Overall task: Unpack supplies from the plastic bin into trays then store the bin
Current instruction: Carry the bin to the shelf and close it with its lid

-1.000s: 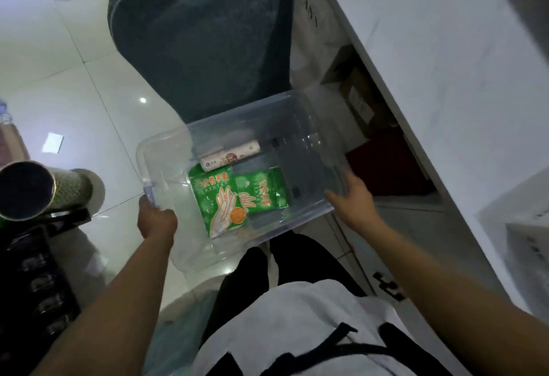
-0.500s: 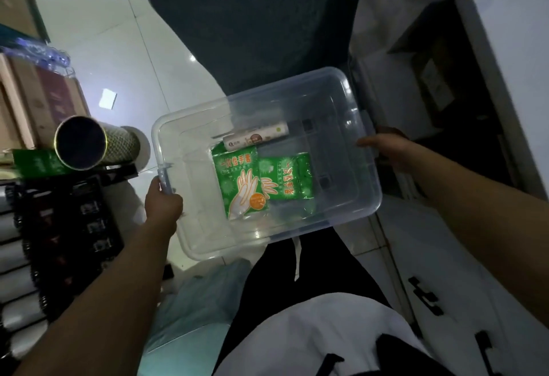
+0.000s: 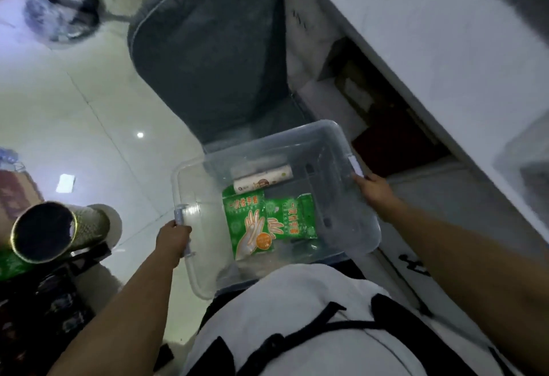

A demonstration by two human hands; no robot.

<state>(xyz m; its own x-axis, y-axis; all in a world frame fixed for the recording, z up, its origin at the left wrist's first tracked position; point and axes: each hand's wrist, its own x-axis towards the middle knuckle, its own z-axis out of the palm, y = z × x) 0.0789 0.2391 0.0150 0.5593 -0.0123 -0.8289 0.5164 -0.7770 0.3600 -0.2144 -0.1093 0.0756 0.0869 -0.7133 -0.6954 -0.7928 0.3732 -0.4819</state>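
Observation:
I carry a clear plastic bin point(image 3: 361, 236) in front of my waist, above the floor. My left hand point(image 3: 172, 237) grips the handle on its left short side. My right hand point(image 3: 374, 190) grips the right rim beside a pale latch. Inside the bin lie two green packets of disposable gloves point(image 3: 252, 224), side by side, and a white roll point(image 3: 263, 181) just beyond them. The bin's near wall is partly hidden by my white shirt.
A grey upholstered chair point(image 3: 208, 58) stands right beyond the bin. A white counter point(image 3: 430, 43) runs along the right, with dark boxes under it. A gold cylinder point(image 3: 56, 233) and dark stacked items sit at the left. The floor is glossy white tile.
The bin has come closer to my body and the view has swung back toward the chair and counter. My right hand went from resting at the rim to gripping it.

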